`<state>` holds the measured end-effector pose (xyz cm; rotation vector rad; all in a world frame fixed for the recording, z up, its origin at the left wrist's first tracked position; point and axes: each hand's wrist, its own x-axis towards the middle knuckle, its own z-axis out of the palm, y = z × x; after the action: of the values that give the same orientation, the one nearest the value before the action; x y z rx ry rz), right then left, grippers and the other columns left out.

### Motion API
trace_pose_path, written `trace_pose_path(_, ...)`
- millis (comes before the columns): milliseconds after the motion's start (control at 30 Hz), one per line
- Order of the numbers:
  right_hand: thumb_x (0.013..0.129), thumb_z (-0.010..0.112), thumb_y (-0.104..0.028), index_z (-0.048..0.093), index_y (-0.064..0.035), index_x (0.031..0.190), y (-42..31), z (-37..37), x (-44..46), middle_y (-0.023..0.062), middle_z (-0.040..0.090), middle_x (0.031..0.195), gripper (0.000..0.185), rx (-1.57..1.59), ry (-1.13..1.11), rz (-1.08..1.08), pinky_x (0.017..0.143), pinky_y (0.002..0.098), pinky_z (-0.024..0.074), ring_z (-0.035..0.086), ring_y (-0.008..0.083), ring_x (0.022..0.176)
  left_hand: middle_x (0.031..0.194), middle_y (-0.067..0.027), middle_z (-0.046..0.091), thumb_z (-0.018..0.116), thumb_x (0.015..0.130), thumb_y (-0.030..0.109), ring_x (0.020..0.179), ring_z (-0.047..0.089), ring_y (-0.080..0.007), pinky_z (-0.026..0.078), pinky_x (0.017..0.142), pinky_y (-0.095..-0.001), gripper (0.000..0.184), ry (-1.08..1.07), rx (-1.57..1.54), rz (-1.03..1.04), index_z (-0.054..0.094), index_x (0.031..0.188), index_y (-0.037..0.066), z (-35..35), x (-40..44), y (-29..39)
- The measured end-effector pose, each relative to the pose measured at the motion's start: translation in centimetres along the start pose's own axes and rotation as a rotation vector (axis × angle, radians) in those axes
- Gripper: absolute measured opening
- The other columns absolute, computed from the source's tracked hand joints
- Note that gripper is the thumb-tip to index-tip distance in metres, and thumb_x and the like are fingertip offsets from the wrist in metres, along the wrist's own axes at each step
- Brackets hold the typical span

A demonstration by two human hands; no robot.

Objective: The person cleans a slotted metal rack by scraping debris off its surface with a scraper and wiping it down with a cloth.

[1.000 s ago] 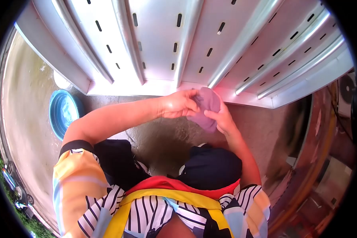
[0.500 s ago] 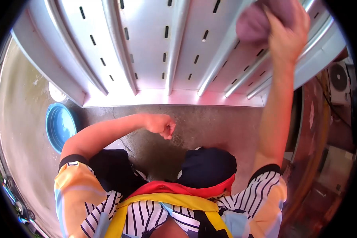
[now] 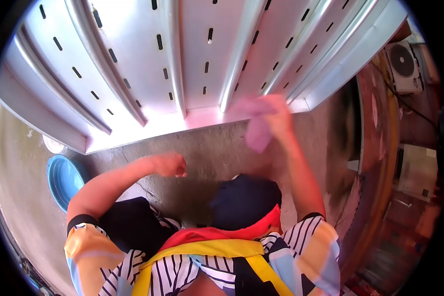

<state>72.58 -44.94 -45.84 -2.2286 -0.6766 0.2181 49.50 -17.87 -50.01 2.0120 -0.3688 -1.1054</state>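
My right hand (image 3: 279, 116) grips a mauve cloth (image 3: 258, 132), which hangs down and is smeared by motion. Hand and cloth are at the near edge of a large silvery metal panel (image 3: 192, 54) with rounded ribs and rows of dark slots. Whether the cloth touches the panel I cannot tell. My left hand (image 3: 170, 165) is held over the floor in front of my body, short of the panel's near edge. Its fingers are curled into a loose fist, and nothing shows in them.
A blue basin (image 3: 65, 182) stands on the wet concrete floor (image 3: 202, 148) at the left, with a white round object (image 3: 54, 144) just beyond it. At the right are a white fan unit (image 3: 402, 61) and a pale box (image 3: 419, 170).
My right hand has come down and toward me with the cloth, from high on the panel to its near edge. My left hand stays curled, slightly further left in view.
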Motion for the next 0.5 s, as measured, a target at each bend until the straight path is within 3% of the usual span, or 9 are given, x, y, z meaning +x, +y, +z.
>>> trace_pose_path(33, 0.066, 0.061, 0.01, 0.064, -0.0072, 0.109, 2.0, -2.5, 0.3, 0.0077, 0.057, 0.111, 0.046, 0.157, 0.181, 0.143, 0.094, 0.0321, 0.0447, 0.056, 0.0228, 0.107, 0.083, -0.0171, 0.064, 0.061, 0.088, 0.026, 0.082, 0.062, -0.0347, 0.049, 0.073, -0.0411, 0.027, -0.013, -0.037, -0.028, 0.064, 0.078, 0.001, -0.1, -0.1, 0.0)
trace_pose_path(100, 0.067, 0.066, 0.008, 0.062, -0.0079, 0.114, 6.6, -7.7, 1.8, 0.0086, 0.058, 0.112, 0.049, 0.041, 0.424, 0.2, 0.093, 0.0331, 0.0455, 0.057, 0.0228, 0.106, 0.081, -0.0179, 0.062, 0.062, 0.087, 0.025, 0.082, 0.061, -0.0354, 0.049, 0.072, -0.0422, 0.025, 0.063, 0.108, 0.019, 0.065, 0.078, 0.002, 0.5, 0.3, -0.8)
trace_pose_path(167, 0.074, 0.063, 0.001, 0.063, -0.0094, 0.115, 14.3, -10.2, 3.3, 0.0116, 0.059, 0.113, 0.042, -0.103, 0.458, 0.333, 0.091, 0.0361, 0.0471, 0.058, 0.0287, 0.106, 0.08, -0.0182, 0.062, 0.063, 0.086, 0.024, 0.082, 0.061, -0.0359, 0.048, 0.073, -0.043, 0.022, 0.111, 0.183, 0.055, 0.065, 0.08, 0.003, 0.7, 1.2, -1.5)
trace_pose_path(267, 0.081, 0.056, -0.009, 0.064, -0.0109, 0.111, 16.4, -6.8, 4.0, 0.0141, 0.058, 0.116, 0.032, -0.564, 0.012, 0.727, 0.088, 0.0407, 0.0493, 0.058, 0.0339, 0.106, 0.084, -0.0179, 0.062, 0.065, 0.084, 0.022, 0.084, 0.06, -0.0363, 0.048, 0.075, -0.0437, 0.019, 0.126, 0.167, 0.073, 0.064, 0.084, 0.003, 1.0, 1.9, -1.5)
trace_pose_path(333, 0.084, 0.051, -0.012, 0.065, -0.0074, 0.102, 13.3, -0.5, 1.5, 0.0129, 0.061, 0.112, 0.024, -0.826, 0.079, 0.469, 0.08, 0.0458, 0.0513, 0.058, 0.0335, 0.105, 0.088, -0.0176, 0.062, 0.066, 0.083, 0.022, 0.086, 0.06, -0.0367, 0.048, 0.076, -0.044, 0.019, 0.161, 0.145, 0.041, 0.064, 0.087, 0.003, 0.4, 1.3, -0.5)
trace_pose_path(367, 0.083, 0.052, -0.011, 0.066, -0.0076, 0.098, 9.2, 1.6, 0.6, 0.011, 0.061, 0.107, 0.02, -0.896, -0.118, 0.323, 0.077, 0.0463, 0.0514, 0.06, 0.0308, 0.099, 0.09, -0.0176, 0.061, 0.066, 0.083, 0.022, 0.087, 0.06, -0.0369, 0.048, 0.077, -0.0443, 0.019, 0.132, 0.137, 0.029, 0.064, 0.089, 0.003, 0.7, 1.4, -0.8)
trace_pose_path(400, 0.082, 0.051, -0.01, 0.065, -0.0075, 0.095, 7.6, 4.9, -0.9, 0.0106, 0.06, 0.105, 0.019, -0.84, -0.044, 0.102, 0.076, 0.0457, 0.0516, 0.06, 0.0305, 0.095, 0.092, -0.0176, 0.061, 0.066, 0.083, 0.021, 0.088, 0.06, -0.0372, 0.048, 0.078, -0.0445, 0.02, 0.111, 0.134, 0.016, 0.063, 0.092, 0.004, 0.6, 1.7, -1.4)
trace_pose_path(500, 0.078, 0.059, -0.011, 0.063, -0.0067, 0.103, -0.2, 8.2, -1.4, 0.0123, 0.06, 0.11, 0.026, -0.487, -0.507, -0.194, 0.082, 0.0416, 0.0495, 0.061, 0.0311, 0.099, 0.096, -0.0174, 0.06, 0.067, 0.083, 0.021, 0.089, 0.06, -0.0372, 0.048, 0.078, -0.0449, 0.023, 0.134, 0.159, 0.01, 0.062, 0.098, 0.004, 0.2, 0.7, -1.2)
